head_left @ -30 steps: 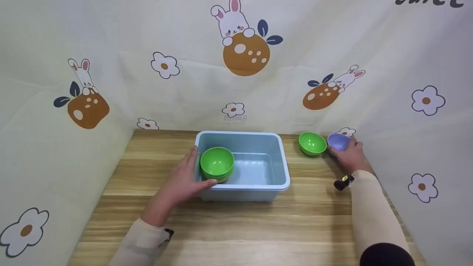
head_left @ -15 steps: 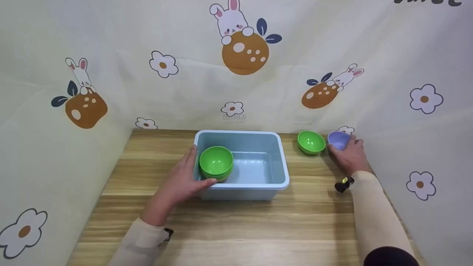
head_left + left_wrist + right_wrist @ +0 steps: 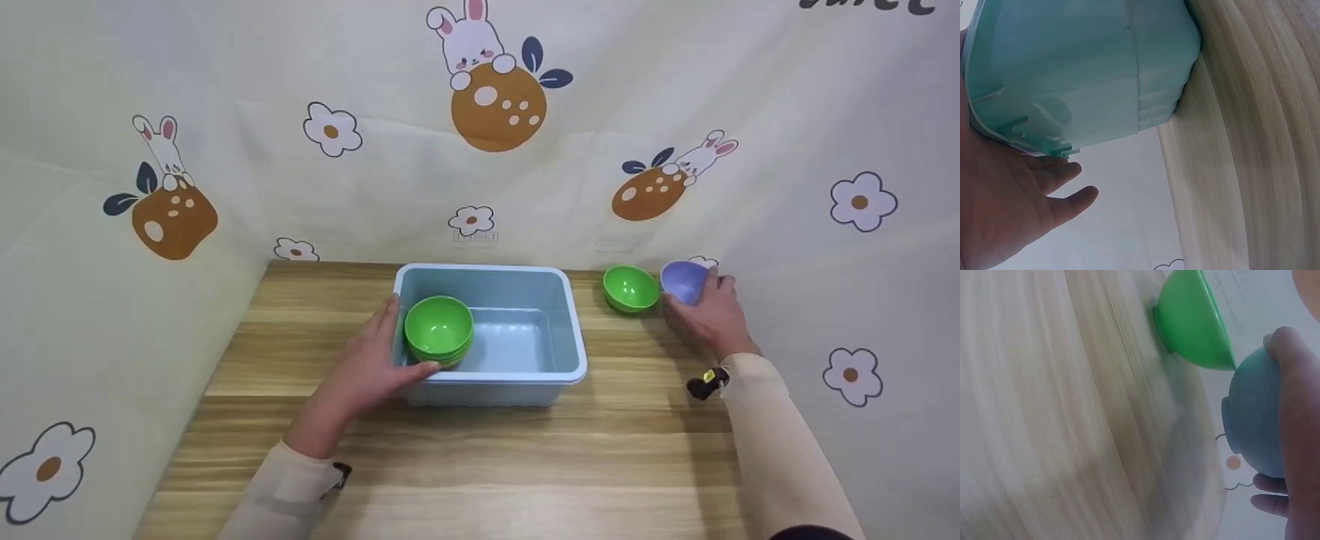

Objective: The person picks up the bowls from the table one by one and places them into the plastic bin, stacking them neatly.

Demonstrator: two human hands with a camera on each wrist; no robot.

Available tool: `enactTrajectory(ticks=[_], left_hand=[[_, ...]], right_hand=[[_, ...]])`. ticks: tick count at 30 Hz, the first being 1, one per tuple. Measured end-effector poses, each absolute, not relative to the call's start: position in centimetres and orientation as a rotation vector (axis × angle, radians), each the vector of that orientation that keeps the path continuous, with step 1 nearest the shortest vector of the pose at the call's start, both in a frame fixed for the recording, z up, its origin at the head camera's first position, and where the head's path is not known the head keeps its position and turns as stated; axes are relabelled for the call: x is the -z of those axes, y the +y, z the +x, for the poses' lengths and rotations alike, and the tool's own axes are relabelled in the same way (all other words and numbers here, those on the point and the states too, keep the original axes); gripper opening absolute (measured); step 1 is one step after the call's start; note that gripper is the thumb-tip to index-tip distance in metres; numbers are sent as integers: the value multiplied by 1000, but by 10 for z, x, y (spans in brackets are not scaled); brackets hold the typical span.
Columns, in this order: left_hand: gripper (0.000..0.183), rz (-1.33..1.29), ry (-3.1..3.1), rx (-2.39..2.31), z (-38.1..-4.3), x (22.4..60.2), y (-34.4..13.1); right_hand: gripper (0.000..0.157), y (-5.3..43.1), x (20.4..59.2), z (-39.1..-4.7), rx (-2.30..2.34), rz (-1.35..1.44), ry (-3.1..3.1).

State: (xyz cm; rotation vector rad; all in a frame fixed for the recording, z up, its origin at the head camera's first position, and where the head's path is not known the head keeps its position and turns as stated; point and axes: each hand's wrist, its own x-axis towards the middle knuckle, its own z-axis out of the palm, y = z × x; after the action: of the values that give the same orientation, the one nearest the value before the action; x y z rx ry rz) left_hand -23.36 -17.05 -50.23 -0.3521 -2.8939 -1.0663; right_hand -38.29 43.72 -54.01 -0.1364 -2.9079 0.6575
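Near the back right corner, my right hand [image 3: 709, 315] grips a purple bowl [image 3: 681, 283], thumb on the near side and fingers on the far side. In the right wrist view this bowl [image 3: 1255, 413] looks bluish, and its base is off the wood. A green bowl [image 3: 630, 289] stands upright just left of it. My left hand [image 3: 367, 364] rests at the left front corner of a light blue plastic bin [image 3: 525, 379], its thumb over the front rim. Straight fingers [image 3: 1075, 205] show beside the bin's outer wall. Inside, at the left, sits a stack of green bowls [image 3: 440, 328].
A wooden tabletop [image 3: 480, 465] lies under everything. Pale cloth walls [image 3: 375, 187] printed with rabbits, oranges and flowers enclose its back and sides. The right wall is close to my right forearm. A dark band [image 3: 709, 384] is on the right wrist.
My right hand has raised the purple bowl slightly and shifted it a little left, toward the green bowl. The left hand and the bin stay in place.
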Motion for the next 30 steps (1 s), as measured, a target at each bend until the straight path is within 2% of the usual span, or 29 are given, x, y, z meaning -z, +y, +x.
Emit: enactTrajectory(ticks=[19,30], left_hand=[[136,-364,-2897,1058,-232,500,-170],[135,-353,-2901,1062,-234,502,-170]], right_hand=[[124,421,519,-363,-616,50,-2909],[121,396,505,-349,-519,158,-2889]])
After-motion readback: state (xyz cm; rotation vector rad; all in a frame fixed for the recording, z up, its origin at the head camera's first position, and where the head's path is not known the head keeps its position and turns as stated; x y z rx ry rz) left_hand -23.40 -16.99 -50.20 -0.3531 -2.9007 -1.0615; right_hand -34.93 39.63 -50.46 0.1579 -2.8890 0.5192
